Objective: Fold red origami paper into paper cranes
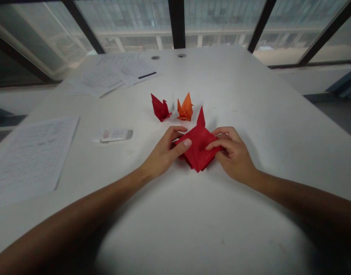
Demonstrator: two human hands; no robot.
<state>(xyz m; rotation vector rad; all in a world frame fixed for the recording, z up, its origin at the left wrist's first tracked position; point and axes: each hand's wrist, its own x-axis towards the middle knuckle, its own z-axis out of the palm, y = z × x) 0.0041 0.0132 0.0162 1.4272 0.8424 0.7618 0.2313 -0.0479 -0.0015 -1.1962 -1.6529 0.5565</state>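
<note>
A folded piece of red paper (pixel 199 151) lies on the white table (pixel 192 214) between my hands, one pointed flap standing up at its far side. My left hand (pixel 164 152) pinches its left edge with thumb and fingers. My right hand (pixel 234 154) grips its right edge, fingers curled over the paper. Just beyond stand a finished dark red paper crane (pixel 160 108) and an orange paper crane (pixel 185 108), side by side.
A white remote control (pixel 116 135) lies left of my left hand. A printed sheet (pixel 29 158) sits at the left edge, and more papers (pixel 112 74) lie at the far left. Windows with dark frames run behind the table.
</note>
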